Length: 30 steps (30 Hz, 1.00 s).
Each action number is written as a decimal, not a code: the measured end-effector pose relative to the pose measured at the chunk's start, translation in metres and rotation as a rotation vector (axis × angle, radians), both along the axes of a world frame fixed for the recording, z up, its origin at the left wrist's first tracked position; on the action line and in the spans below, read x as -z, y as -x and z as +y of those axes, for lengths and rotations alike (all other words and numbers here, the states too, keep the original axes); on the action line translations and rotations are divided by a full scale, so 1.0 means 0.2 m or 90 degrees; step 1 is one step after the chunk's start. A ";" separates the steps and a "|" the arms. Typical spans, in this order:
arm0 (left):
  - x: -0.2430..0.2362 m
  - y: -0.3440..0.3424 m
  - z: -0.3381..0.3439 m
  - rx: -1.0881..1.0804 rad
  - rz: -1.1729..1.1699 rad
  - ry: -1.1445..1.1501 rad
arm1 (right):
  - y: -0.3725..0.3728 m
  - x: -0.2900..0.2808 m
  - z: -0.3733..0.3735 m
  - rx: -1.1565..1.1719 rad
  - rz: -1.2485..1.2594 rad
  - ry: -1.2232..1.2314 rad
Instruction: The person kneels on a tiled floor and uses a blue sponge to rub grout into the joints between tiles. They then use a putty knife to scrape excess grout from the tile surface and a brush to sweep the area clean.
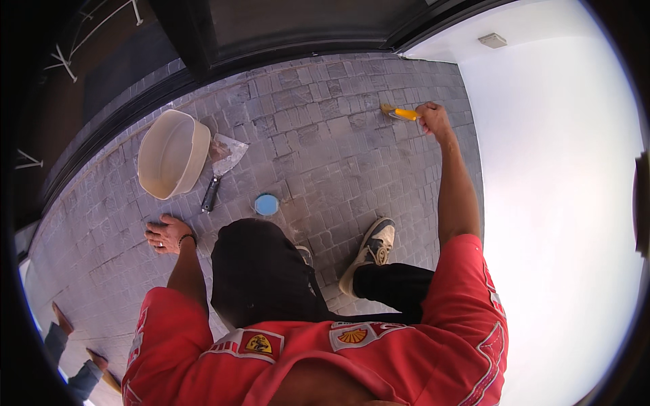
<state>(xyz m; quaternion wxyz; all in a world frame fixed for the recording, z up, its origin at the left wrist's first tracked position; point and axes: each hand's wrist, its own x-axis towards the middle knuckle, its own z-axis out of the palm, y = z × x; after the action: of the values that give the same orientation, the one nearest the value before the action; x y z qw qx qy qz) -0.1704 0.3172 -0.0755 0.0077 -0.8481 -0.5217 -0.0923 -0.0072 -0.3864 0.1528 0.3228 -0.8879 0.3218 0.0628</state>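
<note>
My right hand (434, 122) is closed around the handle of a yellow paintbrush (405, 114), out at the far right. The brush's bristle end points left and is at the grey paving, though I cannot tell whether it touches. On the left, my left hand (167, 235) rests on the paving with its fingers apart, holding nothing. Beyond that hand lies a wide scraper (210, 194) with a black handle and a smeared metal blade. Its blade is beside a cream plastic tub (200, 152). A round light-blue lid or small container (266, 204) sits nearer the middle.
Grey block-patterned paving (318, 155) spreads under everything. Dark-framed glass (298, 51) borders the far side, and a white wall (555, 203) rises at the right. My shoe (376, 247) is planted near the middle. Another person's feet (62, 318) show at the lower left.
</note>
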 end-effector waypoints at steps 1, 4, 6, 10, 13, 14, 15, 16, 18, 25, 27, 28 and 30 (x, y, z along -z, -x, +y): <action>0.00 0.00 0.00 0.005 -0.003 0.002 | -0.01 0.00 0.02 0.011 -0.013 0.078; -0.02 0.00 -0.01 0.002 -0.004 0.014 | -0.03 0.01 0.08 -0.052 -0.115 0.068; -0.03 -0.01 -0.02 0.000 -0.010 0.022 | -0.04 0.01 0.09 -0.057 0.014 -0.037; -0.05 0.00 -0.03 0.005 0.003 0.025 | -0.06 0.01 0.14 -0.117 0.029 0.168; -0.06 0.00 -0.04 0.008 -0.005 0.030 | -0.02 0.05 0.32 -0.276 -0.038 0.398; -0.07 0.00 -0.04 0.007 -0.009 0.030 | 0.01 0.07 0.42 -0.332 0.024 0.392; -0.07 -0.01 -0.04 0.010 -0.019 0.032 | 0.06 0.10 0.56 -0.410 -0.020 0.335; -0.08 -0.01 -0.04 0.008 -0.011 0.027 | 0.13 0.13 0.72 -0.447 -0.001 0.301; -0.09 -0.01 -0.05 0.012 0.001 0.019 | 0.29 0.17 1.04 -0.585 -0.043 0.287; -0.09 -0.01 -0.05 0.025 -0.057 0.031 | 0.52 0.06 1.53 -0.634 -0.238 0.001; -0.09 -0.01 -0.05 0.019 -0.044 0.038 | 0.46 0.03 1.53 -0.445 -0.361 -0.131; -0.10 -0.01 -0.05 0.026 -0.059 0.035 | 0.43 0.02 1.53 -0.463 -0.297 -0.113; -0.10 -0.02 -0.06 0.016 -0.047 0.052 | 0.38 0.00 1.49 -0.484 -0.273 -0.081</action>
<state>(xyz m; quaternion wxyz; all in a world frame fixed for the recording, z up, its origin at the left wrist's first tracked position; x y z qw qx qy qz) -0.1671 0.3059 -0.0548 -0.0474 -0.8502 -0.5142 -0.1024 -0.0834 -0.0876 0.1536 0.3904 -0.9143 -0.1070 0.0110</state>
